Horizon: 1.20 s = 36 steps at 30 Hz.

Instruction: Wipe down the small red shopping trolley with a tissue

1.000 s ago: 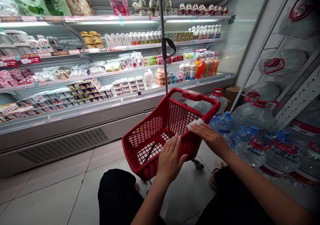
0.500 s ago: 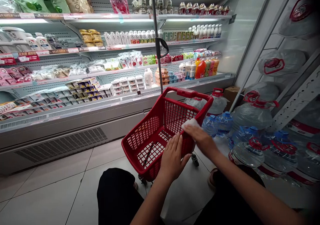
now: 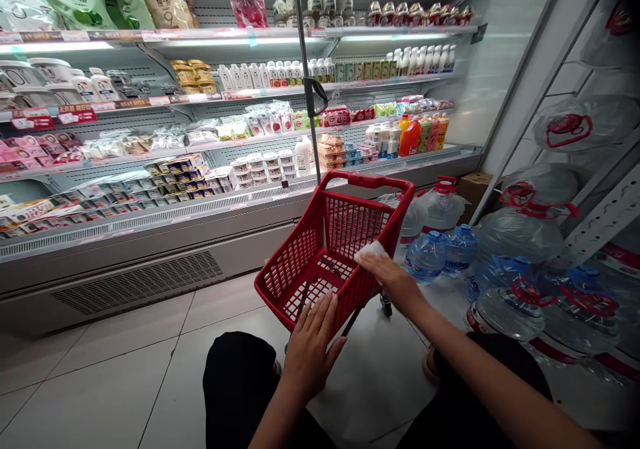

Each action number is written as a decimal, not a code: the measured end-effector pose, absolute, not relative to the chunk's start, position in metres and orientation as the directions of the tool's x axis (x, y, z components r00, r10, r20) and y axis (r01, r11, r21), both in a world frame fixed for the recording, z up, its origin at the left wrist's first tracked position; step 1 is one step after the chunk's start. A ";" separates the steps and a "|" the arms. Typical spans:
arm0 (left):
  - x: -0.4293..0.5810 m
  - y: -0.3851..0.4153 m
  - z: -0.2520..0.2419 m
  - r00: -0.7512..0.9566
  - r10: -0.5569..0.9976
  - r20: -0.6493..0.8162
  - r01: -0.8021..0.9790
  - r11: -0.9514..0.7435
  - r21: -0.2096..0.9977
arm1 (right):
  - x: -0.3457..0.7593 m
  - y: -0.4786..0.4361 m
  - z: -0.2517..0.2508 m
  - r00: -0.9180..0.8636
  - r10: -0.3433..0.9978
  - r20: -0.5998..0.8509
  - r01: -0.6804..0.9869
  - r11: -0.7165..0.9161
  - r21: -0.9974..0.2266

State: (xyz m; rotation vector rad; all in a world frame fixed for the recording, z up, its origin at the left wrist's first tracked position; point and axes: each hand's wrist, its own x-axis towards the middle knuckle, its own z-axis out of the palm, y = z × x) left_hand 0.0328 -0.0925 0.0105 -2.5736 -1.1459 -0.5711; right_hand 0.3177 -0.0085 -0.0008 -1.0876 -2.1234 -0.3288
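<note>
Wiping the near rim of the red cart (image 3: pixel 324 278) is, on the evidence, the step in hand. The right hand (image 3: pixel 395 282) has its fingers together and nearly straight, pinning a white cloth (image 3: pixel 373 250) against that rim; how firmly it presses cannot be told. The left hand (image 3: pixel 311 342) is flat and spread, thumb apart, fingers laid over the same rim nearer the person. It grips nothing that shows and is judged to be steadying the cart.

The cart stands between the person's 2 legs, with its handle (image 3: pixel 375 181) at the far end, towards the cooler. At least 1 caster (image 3: pixel 386 304) is visible, so some rolling under pressure is a fair risk. The next move calls for guiding the cloth along the rim with even contact while the left hand braces and keeps out of its path. Whether any dirt is present cannot be determined.

To the right, near the cart, stand blue-capped water bottles (image 3: pixel 425 257). Beyond the cart is a refrigerated display (image 3: pixel 135 296) with stocked shelves; a dark upright pole (image 3: pixel 301 29) with a loop grip rises behind the handle.
</note>
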 end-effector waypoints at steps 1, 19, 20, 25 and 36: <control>0.033 -0.093 0.008 0.605 0.649 0.461 0.759 -0.645 -0.086 | 0.303 -0.018 -0.005 -0.410 0.591 0.694 0.760 0.642 -0.098; -0.003 -0.056 -0.004 0.666 0.593 0.453 0.720 -0.670 -0.182 | 0.329 0.014 -0.002 -0.347 0.670 0.656 0.811 0.566 -0.150; 0.003 -0.056 -0.006 0.644 0.605 0.468 0.736 -0.656 -0.167 | 0.322 0.006 -0.004 -0.355 0.662 0.660 0.805 0.575 -0.143; 0.037 -0.062 -0.016 0.543 0.641 0.542 0.798 -0.595 -0.096 | 0.285 -0.057 -0.015 -0.425 0.634 0.646 0.754 0.643 -0.135; -0.014 -0.030 0.008 0.655 0.600 0.460 0.735 -0.646 -0.204 | 0.307 -0.070 -0.021 -0.448 0.632 0.632 0.735 0.663 -0.143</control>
